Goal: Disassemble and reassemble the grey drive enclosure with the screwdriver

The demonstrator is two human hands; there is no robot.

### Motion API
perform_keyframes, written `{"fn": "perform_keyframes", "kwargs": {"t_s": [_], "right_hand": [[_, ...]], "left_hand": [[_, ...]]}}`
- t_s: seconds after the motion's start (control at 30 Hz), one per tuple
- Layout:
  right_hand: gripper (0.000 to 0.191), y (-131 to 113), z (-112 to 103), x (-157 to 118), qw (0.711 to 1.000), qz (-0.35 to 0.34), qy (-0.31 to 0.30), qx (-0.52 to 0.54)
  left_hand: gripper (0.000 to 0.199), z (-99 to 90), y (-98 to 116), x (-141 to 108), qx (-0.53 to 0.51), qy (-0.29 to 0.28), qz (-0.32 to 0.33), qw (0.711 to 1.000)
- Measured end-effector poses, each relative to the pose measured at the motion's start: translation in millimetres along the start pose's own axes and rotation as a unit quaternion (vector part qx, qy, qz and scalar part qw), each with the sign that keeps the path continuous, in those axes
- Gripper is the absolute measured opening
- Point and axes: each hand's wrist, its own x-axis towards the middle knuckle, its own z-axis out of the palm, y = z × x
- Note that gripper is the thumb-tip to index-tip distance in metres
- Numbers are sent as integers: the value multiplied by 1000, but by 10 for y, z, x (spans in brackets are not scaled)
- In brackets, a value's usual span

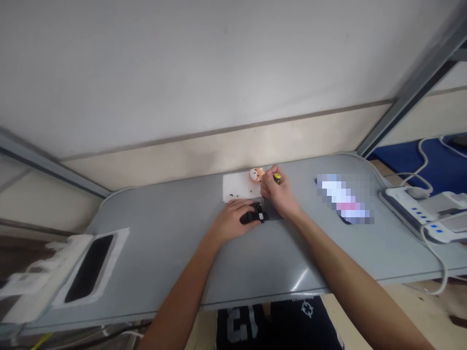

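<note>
My left hand [231,221] grips the left end of a dark electronic device [260,216], thumb along its near edge and fingers over its far edge. The device lies on the grey table; it looks like an opened phone, but its exact kind is unclear. My right hand [278,192] is closed around a screwdriver [277,178] with a yellow-and-black handle, above the device's right part. The screwdriver's tip is too small to make out. Just behind the device lies a white sheet [237,182] with several tiny dark pieces on it, probably screws. An orange-and-white animal-faced trinket [256,174] rests on the sheet's right side.
A lit phone [343,199], partly pixelated, lies to the right. Beyond it sits a white power strip [419,214] with cables. At the left, a dark phone [89,267] lies on white paper beside another power strip [44,282]. A wall panel [204,155] borders the table's back.
</note>
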Motion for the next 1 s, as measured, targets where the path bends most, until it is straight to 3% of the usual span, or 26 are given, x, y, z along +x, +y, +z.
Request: {"fn": "perform_keyframes", "kwargs": {"t_s": [0.17, 0.4, 0.6, 0.8, 0.87, 1.0], "right_hand": [[39, -56, 0, -20, 997, 40, -55, 32], [46, 18, -9, 2, 999, 12, 2, 32], [40, -27, -34, 16, 995, 56, -58, 62], [37, 0, -57, -11, 999, -6, -26, -33], [31, 3, -56, -16, 994, -34, -34, -101], [39, -26, -71, -37, 976, -56, -53, -206]], "left_hand": [[26, 33, -20, -7, -3, 5, -6, 1000], [26, 13, 7, 7, -8, -9, -15, 1000], [24, 4, 5, 17, 3, -3, -12, 1000], [21, 0, -7, 13, 5, 0, 3, 1000], [21, -6, 0, 16, 8, 1, 3, 1000], [20, -26, 19, 29, 14, -5, 0, 1000]]}}
